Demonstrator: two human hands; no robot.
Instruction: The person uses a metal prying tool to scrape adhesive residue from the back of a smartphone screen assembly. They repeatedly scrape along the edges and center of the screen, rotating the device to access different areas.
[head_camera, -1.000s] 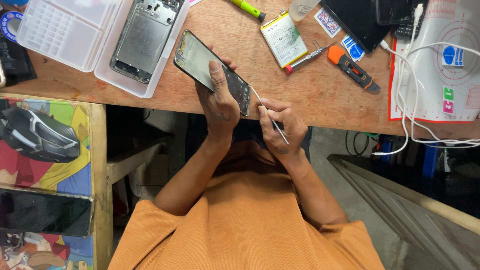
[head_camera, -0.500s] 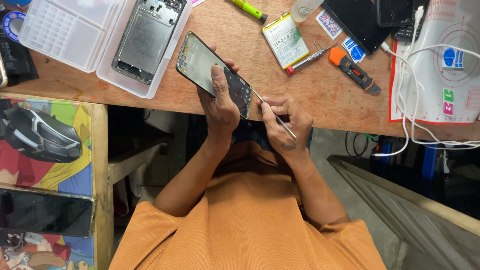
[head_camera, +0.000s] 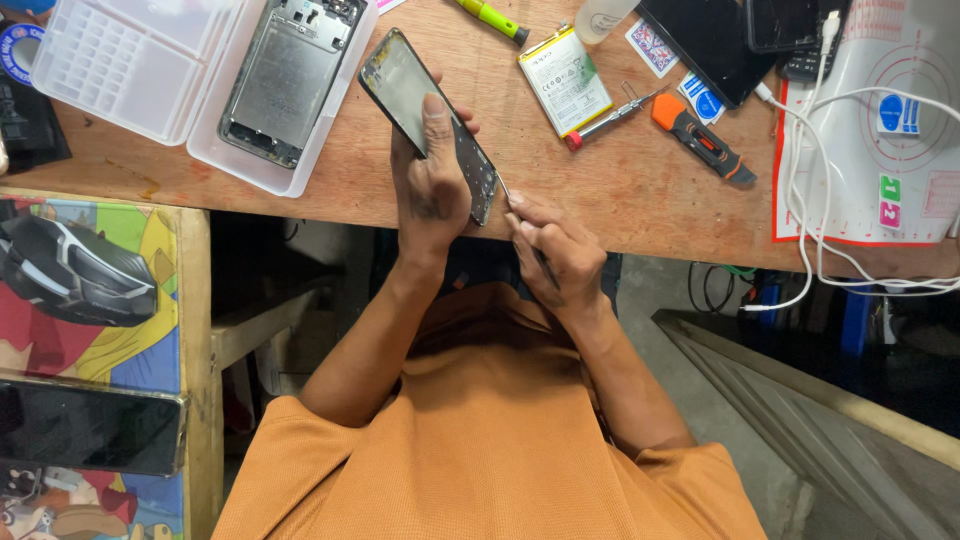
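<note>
My left hand (head_camera: 430, 180) grips a dark phone screen panel (head_camera: 400, 80), holding it tilted above the front edge of the wooden table (head_camera: 620, 200), thumb lying along the glass. My right hand (head_camera: 560, 250) pinches a thin metal tool (head_camera: 503, 188), most likely tweezers, whose tip touches the lower right edge of the panel. Most of the tool is hidden inside my fingers.
A clear plastic tray (head_camera: 120, 70) holds a phone frame (head_camera: 285, 75) at the back left. A phone battery (head_camera: 565, 80), a red-tipped tool (head_camera: 610, 118), an orange-handled tool (head_camera: 700, 140), a green screwdriver (head_camera: 495, 20), a dark screen (head_camera: 700, 50), white cables (head_camera: 810, 230) and a work mat (head_camera: 890, 130) lie to the right.
My right hand has drawn in closer to the panel, so less of the thin tool shows. The panel has tilted slightly in my left hand.
</note>
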